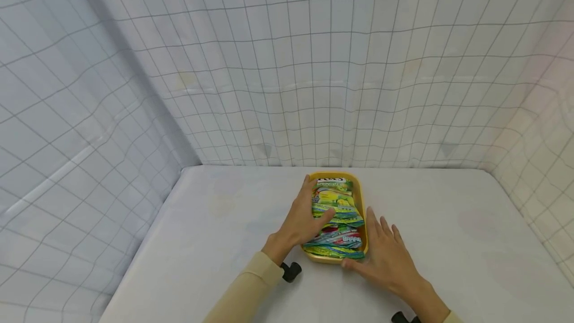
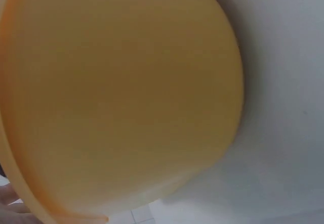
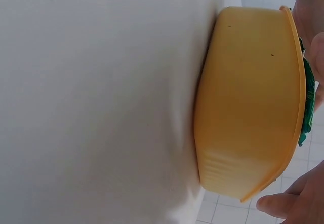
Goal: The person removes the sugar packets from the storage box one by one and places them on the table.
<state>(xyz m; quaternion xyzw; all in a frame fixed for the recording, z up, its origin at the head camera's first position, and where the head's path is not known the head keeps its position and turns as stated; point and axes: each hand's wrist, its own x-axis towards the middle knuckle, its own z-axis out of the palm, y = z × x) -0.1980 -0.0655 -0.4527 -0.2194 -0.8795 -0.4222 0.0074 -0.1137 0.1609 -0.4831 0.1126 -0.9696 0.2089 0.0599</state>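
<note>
White table (image 1: 215, 243): one yellow tray (image 1: 361, 198), two hands.

Tray (image 2: 116, 97) cut off, left-wrist view

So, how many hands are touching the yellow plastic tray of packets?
2. The left hand lies on the colourful packets inside the yellow plastic tray; the right hand touches its near right rim.

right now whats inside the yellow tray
A stack of colourful packets, green and yellow ones with a red one near the front, fills the yellow tray. The left hand covers their left side; the tray's floor is hidden.
</note>
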